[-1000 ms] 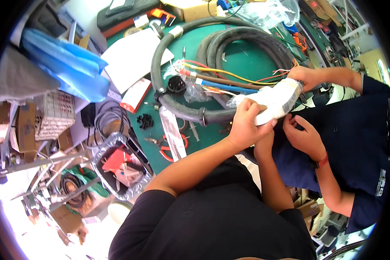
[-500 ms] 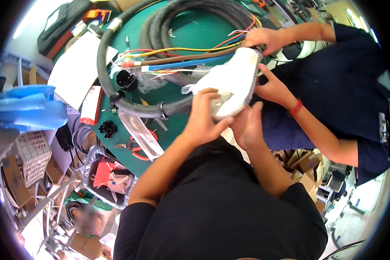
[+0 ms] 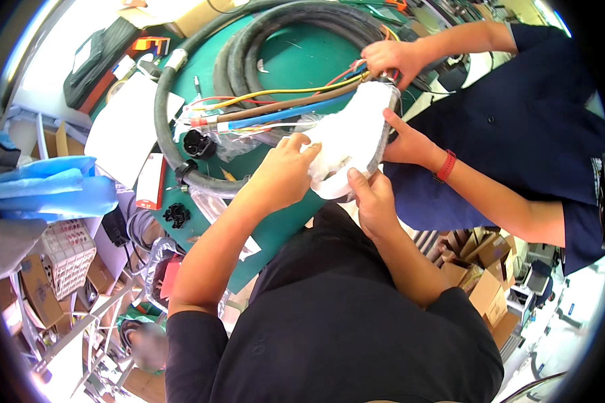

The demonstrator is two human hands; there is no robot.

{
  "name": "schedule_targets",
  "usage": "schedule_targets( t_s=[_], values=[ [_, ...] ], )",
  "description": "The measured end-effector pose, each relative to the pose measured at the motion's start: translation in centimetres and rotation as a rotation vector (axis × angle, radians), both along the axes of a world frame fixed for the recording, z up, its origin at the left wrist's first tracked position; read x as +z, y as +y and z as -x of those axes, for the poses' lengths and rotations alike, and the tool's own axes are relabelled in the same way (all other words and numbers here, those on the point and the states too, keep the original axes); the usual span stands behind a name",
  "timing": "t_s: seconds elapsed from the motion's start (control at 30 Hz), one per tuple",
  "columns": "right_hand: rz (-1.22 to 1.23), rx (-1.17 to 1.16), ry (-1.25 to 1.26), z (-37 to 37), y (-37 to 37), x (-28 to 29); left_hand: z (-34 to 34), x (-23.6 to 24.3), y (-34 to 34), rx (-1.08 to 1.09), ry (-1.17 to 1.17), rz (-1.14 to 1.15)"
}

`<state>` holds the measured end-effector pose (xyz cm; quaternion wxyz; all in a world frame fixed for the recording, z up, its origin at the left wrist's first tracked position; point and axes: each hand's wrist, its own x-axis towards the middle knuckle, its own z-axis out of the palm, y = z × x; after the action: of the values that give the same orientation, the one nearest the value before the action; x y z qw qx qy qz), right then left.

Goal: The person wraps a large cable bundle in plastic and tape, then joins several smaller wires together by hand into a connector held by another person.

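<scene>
With its thumb newly over the top, my right grip [image 3: 374, 201] holds the white bundle [image 3: 351, 131] in front of the cable coil [image 3: 230, 80], sparing my left grip [image 3: 284, 171], which touches the bundle's edge, pinching or not I cannot tell.

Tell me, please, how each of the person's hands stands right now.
Left hand: fingers curled at the white piece; whether it grips cannot be told.
Right hand: holding the white piece's near end.

blue sheeting [image 3: 54, 187], left | white crate [image 3: 71, 260] below it | cardboard boxes [image 3: 489, 300], right
</scene>
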<state>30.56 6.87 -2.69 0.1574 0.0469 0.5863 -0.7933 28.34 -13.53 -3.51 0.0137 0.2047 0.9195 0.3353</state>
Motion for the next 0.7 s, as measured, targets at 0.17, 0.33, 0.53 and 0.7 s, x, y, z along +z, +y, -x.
schedule_targets(
  t_s=[0.17,0.33,0.53,0.7],
  values=[
    [-0.023,0.015,0.046,0.2,-0.1,0.3,0.7,-0.3,-0.4,-0.039,0.054,0.042],
    [-0.129,0.015,0.125,0.3,-0.8,0.8,2.2,1.4,-1.9,0.072,-0.075,-0.288],
    [-0.323,-0.023,0.142,0.9,-1.8,2.7,-1.3,1.9,-0.2,0.257,0.133,-0.526],
    [-0.260,-0.069,0.130,1.2,-2.9,3.5,-2.5,1.0,1.9,0.289,0.397,-0.467]
  ],
)
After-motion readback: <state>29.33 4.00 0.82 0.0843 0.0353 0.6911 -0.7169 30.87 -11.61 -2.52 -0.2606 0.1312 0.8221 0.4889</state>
